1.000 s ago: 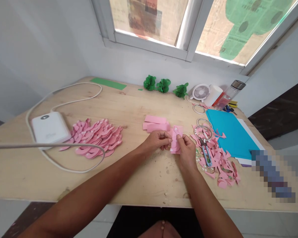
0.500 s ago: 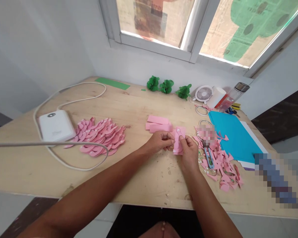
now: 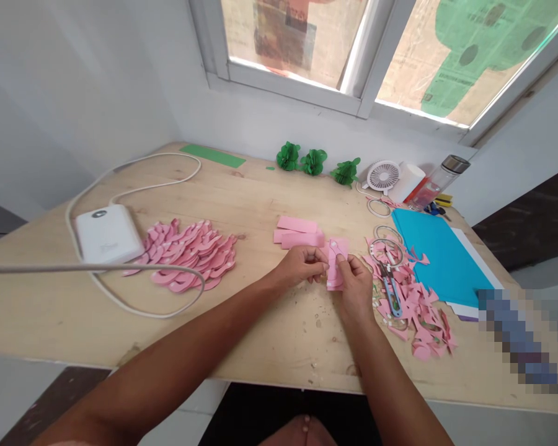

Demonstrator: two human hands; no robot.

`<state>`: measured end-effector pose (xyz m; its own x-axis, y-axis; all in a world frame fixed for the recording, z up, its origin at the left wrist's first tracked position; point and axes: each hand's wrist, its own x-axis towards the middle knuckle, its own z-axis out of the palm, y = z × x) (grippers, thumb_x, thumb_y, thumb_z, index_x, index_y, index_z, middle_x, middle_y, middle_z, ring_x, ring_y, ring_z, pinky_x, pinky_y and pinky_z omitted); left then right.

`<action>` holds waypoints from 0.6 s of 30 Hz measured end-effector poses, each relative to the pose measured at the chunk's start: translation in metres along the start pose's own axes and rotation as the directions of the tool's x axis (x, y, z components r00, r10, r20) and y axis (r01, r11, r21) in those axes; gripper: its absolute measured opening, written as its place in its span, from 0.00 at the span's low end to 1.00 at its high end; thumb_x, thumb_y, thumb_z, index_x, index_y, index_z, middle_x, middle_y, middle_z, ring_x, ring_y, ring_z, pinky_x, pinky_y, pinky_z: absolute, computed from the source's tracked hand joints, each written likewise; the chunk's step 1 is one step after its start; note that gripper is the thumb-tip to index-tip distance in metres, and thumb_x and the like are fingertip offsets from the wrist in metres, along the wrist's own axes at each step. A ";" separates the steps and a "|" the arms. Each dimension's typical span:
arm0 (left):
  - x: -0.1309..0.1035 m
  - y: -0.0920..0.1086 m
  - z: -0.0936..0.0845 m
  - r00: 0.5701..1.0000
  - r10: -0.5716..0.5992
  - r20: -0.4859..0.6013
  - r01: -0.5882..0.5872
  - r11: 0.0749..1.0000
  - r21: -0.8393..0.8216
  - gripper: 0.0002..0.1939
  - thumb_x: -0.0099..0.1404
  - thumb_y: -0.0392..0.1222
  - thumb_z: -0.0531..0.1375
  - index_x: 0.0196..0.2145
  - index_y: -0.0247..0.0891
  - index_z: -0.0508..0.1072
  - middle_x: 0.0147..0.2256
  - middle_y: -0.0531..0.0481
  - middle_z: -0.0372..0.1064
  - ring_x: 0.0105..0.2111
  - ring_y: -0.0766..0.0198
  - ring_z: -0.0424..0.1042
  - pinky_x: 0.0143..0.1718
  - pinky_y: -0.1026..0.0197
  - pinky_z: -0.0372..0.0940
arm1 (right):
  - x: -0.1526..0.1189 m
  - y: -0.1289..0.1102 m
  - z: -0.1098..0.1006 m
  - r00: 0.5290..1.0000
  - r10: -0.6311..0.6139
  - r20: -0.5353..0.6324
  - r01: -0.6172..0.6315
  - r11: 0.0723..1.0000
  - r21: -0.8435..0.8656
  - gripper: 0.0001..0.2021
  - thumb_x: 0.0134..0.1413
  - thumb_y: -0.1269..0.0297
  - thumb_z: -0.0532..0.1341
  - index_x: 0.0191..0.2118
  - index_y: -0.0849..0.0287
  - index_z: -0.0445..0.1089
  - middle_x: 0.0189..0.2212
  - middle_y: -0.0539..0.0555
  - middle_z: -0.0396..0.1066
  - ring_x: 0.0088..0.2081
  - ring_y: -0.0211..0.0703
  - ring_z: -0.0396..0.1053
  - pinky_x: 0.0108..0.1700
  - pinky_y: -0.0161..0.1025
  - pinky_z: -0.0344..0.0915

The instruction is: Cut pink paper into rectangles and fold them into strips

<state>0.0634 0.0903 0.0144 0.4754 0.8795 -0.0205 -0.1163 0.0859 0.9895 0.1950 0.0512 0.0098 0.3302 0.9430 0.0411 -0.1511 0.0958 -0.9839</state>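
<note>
A pink paper strip (image 3: 337,246) with a curved outline drawn on it stands nearly upright between my hands, above the middle of the table. My right hand (image 3: 357,286) is closed on its right side, thumb on the near face. The fingers of my left hand (image 3: 301,265) pinch at its left edge, and the fingertips partly hide the contact. Just behind my left hand lie several loose pink paper strips (image 3: 297,224). Right of my right hand, blue-handled thread snips (image 3: 392,297) rest among pink paper scraps (image 3: 423,316).
A heap of cut pink paper shapes (image 3: 190,257) lies at left, beside a white power bank (image 3: 108,235) and its looping cable (image 3: 134,311). Green paper ornaments (image 3: 313,161), a small fan (image 3: 383,177) and a bottle (image 3: 439,183) line the back. Blue sheets (image 3: 446,260) lie at right.
The camera view has shifted slightly. Both hands keep almost the same hold around the pink paper strip, with no other clear movement.
</note>
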 end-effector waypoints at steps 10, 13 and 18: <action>-0.002 0.001 0.000 1.000 -0.010 0.010 0.010 1.000 -0.015 0.08 0.53 0.41 0.64 0.26 0.34 0.70 0.20 0.54 0.69 0.19 0.71 0.67 0.21 0.69 0.59 | 0.000 -0.001 0.001 1.000 -0.022 -0.005 0.022 1.000 -0.017 0.15 0.46 0.52 0.65 0.24 0.59 0.66 0.19 0.45 0.63 0.22 0.34 0.57 0.26 0.33 0.56; -0.002 0.001 0.000 1.000 -0.012 0.021 0.013 1.000 -0.021 0.08 0.53 0.42 0.65 0.27 0.34 0.71 0.20 0.53 0.69 0.20 0.71 0.68 0.21 0.69 0.60 | 0.001 0.000 0.000 0.999 -0.031 -0.018 0.031 0.999 -0.020 0.14 0.47 0.53 0.65 0.26 0.59 0.68 0.21 0.45 0.64 0.23 0.34 0.58 0.27 0.33 0.57; -0.002 0.002 0.000 1.000 -0.017 0.021 0.017 1.000 -0.024 0.10 0.54 0.44 0.64 0.27 0.34 0.72 0.21 0.52 0.70 0.21 0.70 0.68 0.22 0.68 0.60 | 0.000 -0.001 0.001 0.999 -0.031 -0.013 0.031 1.000 -0.004 0.14 0.47 0.53 0.65 0.25 0.59 0.67 0.20 0.45 0.64 0.22 0.34 0.59 0.27 0.33 0.58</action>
<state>0.0618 0.0890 0.0163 0.4957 0.8678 -0.0340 -0.1293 0.1125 0.9852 0.1947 0.0515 0.0112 0.3467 0.9354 0.0693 -0.1375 0.1238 -0.9827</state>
